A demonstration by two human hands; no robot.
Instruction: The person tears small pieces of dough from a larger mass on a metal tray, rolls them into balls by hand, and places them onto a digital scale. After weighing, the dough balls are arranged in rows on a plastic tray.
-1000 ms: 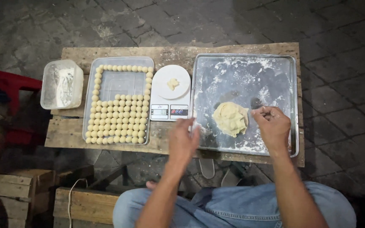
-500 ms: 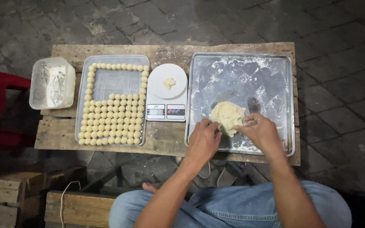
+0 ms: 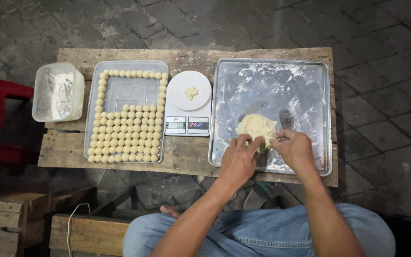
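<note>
Landmark: the floured rectangular metal baking tray (image 3: 310,76). It sits on the right part of a rough wooden plank table (image 3: 186,154), the largest item in view.

Left of the metal tray, beyond the scale: a clear rectangular plastic tray (image 3: 120,93), its border and near half lined with rows of small pale dough balls (image 3: 129,138). Farther left again, a clear plastic tub of white flour (image 3: 58,93).

Directly left of the metal tray: a white digital kitchen scale (image 3: 188,107) with a round platform, carrying one small yellowish dough piece (image 3: 191,92).

On the metal tray, near its front edge: a pale yellow lump of dough (image 3: 255,127).

Change noted: a second ago the left hand (image 3: 238,159) hung over the table edge by the tray's left rim and the right hand (image 3: 295,151) was clear of the lump on its right. Now both have closed in on the lump's near edge, fingers curled and pinching it from either side. Reading: work has gone back to the bulk dough, probably a fresh portion being pulled off.
</note>
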